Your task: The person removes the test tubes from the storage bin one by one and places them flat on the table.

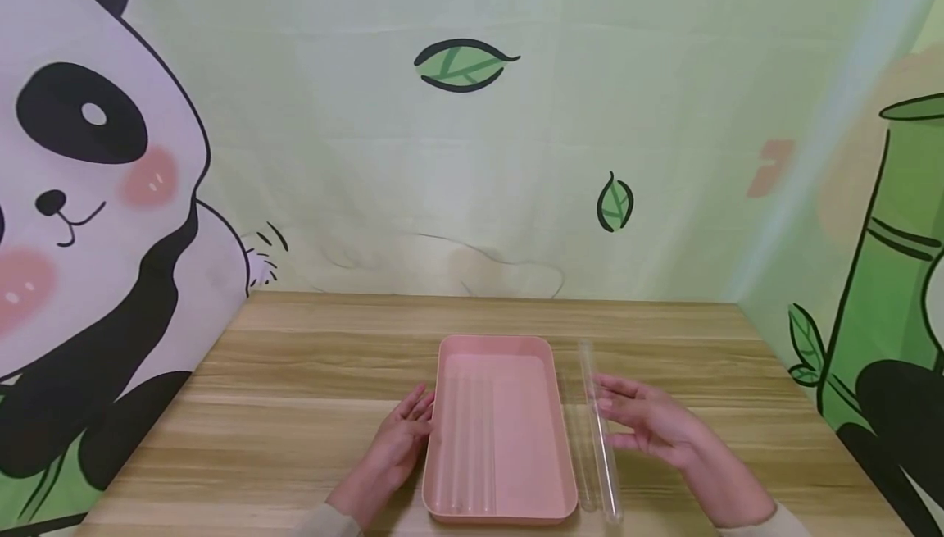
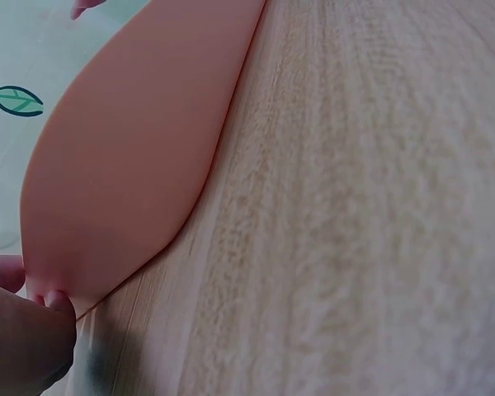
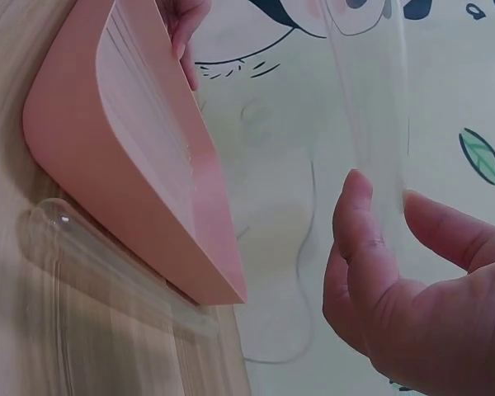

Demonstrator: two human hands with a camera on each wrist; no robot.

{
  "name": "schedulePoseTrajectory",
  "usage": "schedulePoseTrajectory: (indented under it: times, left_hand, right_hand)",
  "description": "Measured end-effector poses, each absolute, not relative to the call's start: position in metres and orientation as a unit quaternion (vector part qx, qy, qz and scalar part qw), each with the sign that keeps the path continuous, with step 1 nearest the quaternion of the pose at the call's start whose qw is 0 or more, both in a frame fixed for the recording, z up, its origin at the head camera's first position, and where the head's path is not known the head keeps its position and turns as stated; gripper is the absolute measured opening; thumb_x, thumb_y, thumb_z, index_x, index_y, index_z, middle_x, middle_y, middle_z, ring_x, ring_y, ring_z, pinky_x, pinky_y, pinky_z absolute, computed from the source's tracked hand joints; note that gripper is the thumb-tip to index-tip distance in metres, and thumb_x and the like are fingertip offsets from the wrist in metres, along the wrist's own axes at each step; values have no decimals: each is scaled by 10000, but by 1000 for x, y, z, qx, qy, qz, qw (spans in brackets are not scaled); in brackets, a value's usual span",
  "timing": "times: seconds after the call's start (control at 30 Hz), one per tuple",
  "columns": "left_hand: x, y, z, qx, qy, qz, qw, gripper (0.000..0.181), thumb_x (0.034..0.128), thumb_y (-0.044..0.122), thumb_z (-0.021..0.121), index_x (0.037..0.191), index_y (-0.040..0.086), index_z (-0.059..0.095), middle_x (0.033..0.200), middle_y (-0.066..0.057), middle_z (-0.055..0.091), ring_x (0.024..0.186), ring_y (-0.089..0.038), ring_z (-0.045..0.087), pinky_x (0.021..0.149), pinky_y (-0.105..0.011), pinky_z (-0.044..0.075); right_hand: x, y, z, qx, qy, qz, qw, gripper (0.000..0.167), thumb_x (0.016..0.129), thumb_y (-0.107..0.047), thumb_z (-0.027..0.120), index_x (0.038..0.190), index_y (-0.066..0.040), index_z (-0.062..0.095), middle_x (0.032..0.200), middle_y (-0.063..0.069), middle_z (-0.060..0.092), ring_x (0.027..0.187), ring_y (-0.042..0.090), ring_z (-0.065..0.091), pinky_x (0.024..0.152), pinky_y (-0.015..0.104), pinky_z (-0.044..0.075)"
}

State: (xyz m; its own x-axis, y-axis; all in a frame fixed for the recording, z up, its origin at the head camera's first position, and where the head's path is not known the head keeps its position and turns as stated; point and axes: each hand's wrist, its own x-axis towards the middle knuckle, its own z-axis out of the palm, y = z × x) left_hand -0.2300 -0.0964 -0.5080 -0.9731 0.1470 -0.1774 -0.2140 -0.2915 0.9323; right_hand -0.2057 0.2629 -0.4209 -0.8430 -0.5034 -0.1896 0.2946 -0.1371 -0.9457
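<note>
A pink rectangular tray (image 1: 525, 422) lies on the wooden table, with several clear test tubes (image 1: 472, 439) side by side in its left half. My left hand (image 1: 398, 443) rests against the tray's left wall, its fingertips touching the outside. To the right of the tray, my right hand (image 1: 652, 422) pinches a clear test tube (image 1: 606, 455) between thumb and fingers; in the right wrist view this tube (image 3: 375, 107) stands off the table. Another test tube (image 3: 107, 264) lies on the table along the tray's right wall, its rounded end toward the near side.
The wood-grain table (image 1: 317, 406) runs back to a pale green cloth backdrop (image 1: 354, 152) printed with leaves, a panda and bamboo. Table surface stretches to both sides of the tray.
</note>
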Motion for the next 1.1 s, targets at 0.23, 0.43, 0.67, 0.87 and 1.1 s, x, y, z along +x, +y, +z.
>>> schedulePoseTrajectory:
  times: [0.23,0.43,0.67,0.87,1.1]
  left_hand:
    - [-230,-96,-506,-34,585,803,111,756,912,-163,408,1600,-84,106,1643,-368,177,1556,-503,182,1303,-514,210]
    - [-231,-95,-505,-34,581,806,112,752,915,-168,398,1601,-83,102,1646,-370,164,1559,-502,169,1305,-539,173]
    - [-231,-96,-506,-33,582,805,111,761,914,-169,406,1602,-82,94,1646,-371,162,1555,-507,172,1304,-513,205]
    - [-231,-96,-507,-38,582,805,110,764,911,-172,411,1605,-72,108,1649,-361,174,1555,-498,187,1287,-450,283]
    - [-231,-96,-507,-31,585,803,111,763,911,-173,401,1603,-80,93,1647,-367,163,1554,-508,177,1277,-441,303]
  right_hand:
    - [-211,267,-426,-80,601,-750,265,454,1024,-84,568,1474,-84,500,1172,-158,701,1033,29,670,834,245,625]
    - [-217,268,-433,-56,635,-728,252,611,1019,-100,577,1562,26,325,1132,-185,689,1043,20,657,831,250,624]
    - [-224,268,-445,-26,673,-698,245,716,1014,-117,590,1578,72,191,1123,-232,660,1044,-4,614,848,280,625]
    - [-229,268,-452,2,688,-686,238,664,1011,-89,577,1564,72,248,1066,-227,670,995,5,600,823,285,625]
    - [-233,263,-457,35,716,-660,223,638,983,-23,552,1549,82,277,1157,-40,659,972,61,597,818,309,627]
